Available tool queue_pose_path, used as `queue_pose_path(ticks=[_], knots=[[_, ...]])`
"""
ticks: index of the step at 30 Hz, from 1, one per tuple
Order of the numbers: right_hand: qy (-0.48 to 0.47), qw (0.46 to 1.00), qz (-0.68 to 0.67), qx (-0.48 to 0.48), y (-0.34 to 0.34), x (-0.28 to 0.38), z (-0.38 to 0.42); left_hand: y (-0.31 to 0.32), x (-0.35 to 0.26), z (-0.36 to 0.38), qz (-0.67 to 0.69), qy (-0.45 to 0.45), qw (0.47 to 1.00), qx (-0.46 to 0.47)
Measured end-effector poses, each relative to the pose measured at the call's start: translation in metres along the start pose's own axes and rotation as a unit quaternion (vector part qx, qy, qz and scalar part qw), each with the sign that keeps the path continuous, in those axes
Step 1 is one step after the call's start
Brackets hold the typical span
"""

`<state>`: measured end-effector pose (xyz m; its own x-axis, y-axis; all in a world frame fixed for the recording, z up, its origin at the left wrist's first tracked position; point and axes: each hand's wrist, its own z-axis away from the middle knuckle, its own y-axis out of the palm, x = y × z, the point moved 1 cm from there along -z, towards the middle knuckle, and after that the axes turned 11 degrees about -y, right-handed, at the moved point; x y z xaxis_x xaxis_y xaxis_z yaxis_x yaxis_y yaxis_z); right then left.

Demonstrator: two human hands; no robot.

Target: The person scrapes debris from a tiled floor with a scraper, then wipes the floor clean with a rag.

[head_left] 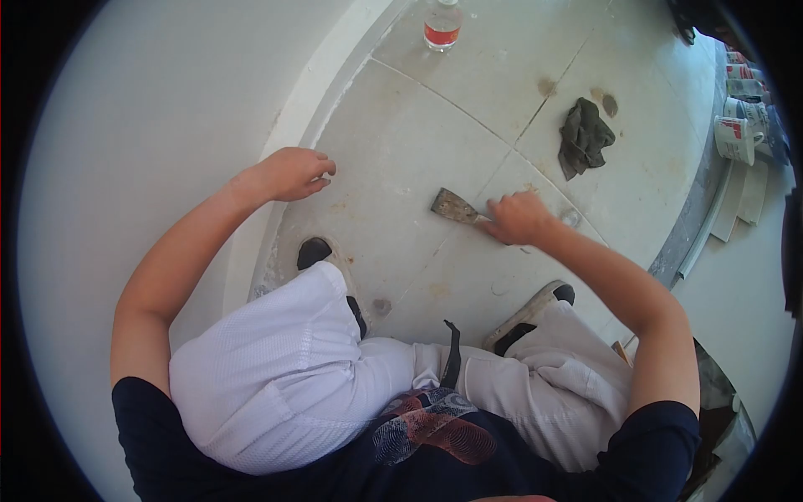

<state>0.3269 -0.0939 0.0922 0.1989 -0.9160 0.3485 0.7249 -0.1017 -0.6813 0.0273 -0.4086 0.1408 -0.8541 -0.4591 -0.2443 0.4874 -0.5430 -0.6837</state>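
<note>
My right hand (517,217) grips the handle of a metal scraper (454,206), whose wide stained blade lies flat against the pale floor tile (393,151) close to a tile joint. My left hand (293,173) rests with curled fingers against the white baseboard (314,109) at the foot of the white wall, holding nothing. I am crouched, with both knees in white trousers and two dark-and-white shoes (316,251) under me.
A crumpled dark green rag (584,136) lies on the tiles to the right. A plastic bottle with a red label (442,25) stands at the top. Several white cups or tubs (738,125) and trim strips sit along the right edge.
</note>
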Motion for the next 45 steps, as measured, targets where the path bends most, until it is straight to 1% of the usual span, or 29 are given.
queue_pose_path(ticks=[2, 4, 6, 9, 10, 12, 14, 15, 16, 18, 21, 22, 24, 26, 28, 31, 32, 35, 36, 37, 39, 42, 45], knots=[[0.068, 0.993, -0.035, -0.084, -0.007, -0.027, 0.006, -0.004, 0.0, -0.002, -0.001, -0.002, 1.0, -0.002], [0.14, 0.964, -0.02, -0.227, -0.014, -0.059, 0.019, -0.004, -0.001, -0.002, 0.004, -0.002, 1.0, -0.006], [0.171, 0.923, 0.079, -0.334, -0.019, -0.099, 0.033, -0.004, 0.001, -0.003, 0.006, -0.002, 1.0, -0.007], [0.321, 0.88, 0.125, -0.326, -0.037, -0.116, 0.056, -0.003, 0.002, -0.003, 0.006, -0.001, 1.0, -0.003], [0.35, 0.871, 0.116, -0.324, -0.018, -0.141, 0.057, -0.003, 0.003, -0.003, 0.004, 0.0, 1.0, -0.001], [0.407, 0.85, 0.095, -0.319, 0.045, -0.206, 0.051, -0.001, 0.004, -0.005, 0.007, 0.003, 1.0, -0.004], [0.384, 0.85, -0.057, -0.355, 0.055, -0.219, 0.048, -0.002, 0.005, -0.004, 0.01, 0.0, 1.0, -0.003], [0.37, 0.842, -0.133, -0.37, 0.057, -0.222, 0.05, -0.003, 0.004, -0.004, 0.012, -0.003, 1.0, -0.001], [0.368, 0.84, -0.137, -0.375, 0.061, -0.224, 0.052, -0.004, 0.003, -0.005, 0.014, -0.003, 1.0, 0.002], [0.363, 0.837, -0.142, -0.384, 0.042, -0.207, 0.046, -0.004, 0.005, -0.007, 0.017, 0.001, 1.0, -0.007], [0.231, 0.803, -0.174, -0.522, 0.025, -0.195, 0.021, -0.004, 0.005, -0.009, 0.019, -0.01, 1.0, -0.003], [0.155, 0.776, -0.273, -0.547, -0.004, -0.172, 0.019, -0.005, 0.006, -0.01, 0.018, -0.017, 1.0, 0.0], [0.144, 0.689, -0.424, -0.57, -0.028, -0.146, 0.01, -0.003, 0.007, -0.011, 0.022, -0.006, 1.0, -0.004], [0.102, 0.594, -0.572, -0.556, -0.048, -0.143, 0.013, -0.007, 0.009, -0.017, 0.033, 0.001, 0.999, -0.01], [0.033, 0.494, -0.72, -0.486, -0.06, -0.14, 0.021, -0.004, 0.008, -0.018, 0.06, 0.001, 0.998, -0.002], [-0.055, 0.439, -0.806, -0.393, -0.096, -0.103, 0.044, -0.009, 0.011, -0.022, 0.036, 0.008, 0.999, -0.006], [-0.027, 0.416, -0.814, -0.404, -0.095, -0.099, 0.044, -0.012, 0.012, -0.024, 0.028, 0.007, 1.0, -0.008], [-0.072, 0.341, -0.885, -0.309, -0.098, -0.07, 0.046, -0.025, 0.009, -0.027, 0.036, -0.018, 0.999, -0.009], [-0.02, 0.377, -0.877, -0.298, -0.099, -0.06, 0.045, -0.029, 0.007, -0.027, 0.04, -0.019, 0.999, -0.011], [-0.031, 0.41, -0.864, -0.29, -0.09, -0.058, 0.038, -0.032, 0.004, -0.026, 0.044, -0.023, 0.999, -0.012], [-0.009, 0.609, -0.738, -0.292, -0.092, -0.044, 0.025, -0.032, 0.004, -0.02, 0.046, -0.023, 0.999, -0.016], [0.006, 0.656, -0.713, -0.247, -0.095, -0.038, 0.022, -0.025, 0.011, -0.017, 0.038, -0.015, 0.999, -0.029], [0.069, 0.482, -0.847, -0.214, -0.1, -0.056, 0.03, -0.021, 0.016, -0.007, 0.037, -0.022, 0.998, -0.034]])
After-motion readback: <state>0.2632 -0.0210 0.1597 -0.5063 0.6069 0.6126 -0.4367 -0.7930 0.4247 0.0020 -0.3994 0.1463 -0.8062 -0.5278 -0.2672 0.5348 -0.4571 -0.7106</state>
